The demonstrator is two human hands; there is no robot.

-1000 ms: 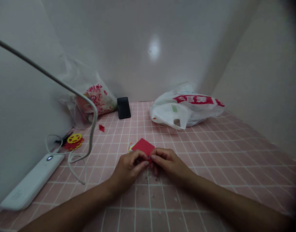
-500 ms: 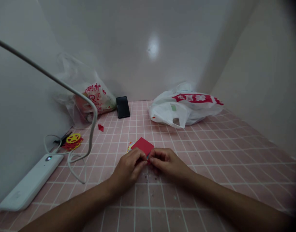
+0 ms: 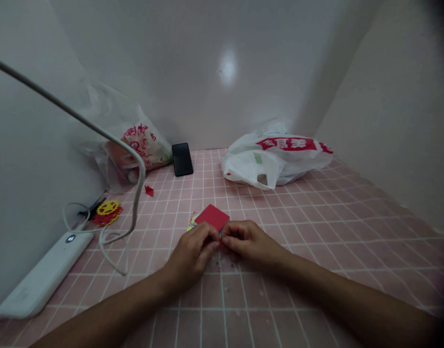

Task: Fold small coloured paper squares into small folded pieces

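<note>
Left hand [image 3: 191,253] and right hand [image 3: 249,241] meet fingertip to fingertip at the near corner of a red paper square [image 3: 212,217], both apparently pinching it; the grip itself is partly hidden. The paper lies just beyond the hands on other coloured sheets [image 3: 192,220], on the pink tiled surface [image 3: 316,227], equally near both.

paper stack [image 3: 213,216] on tiled table [image 3: 316,227], phone [image 3: 182,159] behind it, shopping bag [image 3: 280,162] behind right, power strip [image 3: 40,278] left
</note>
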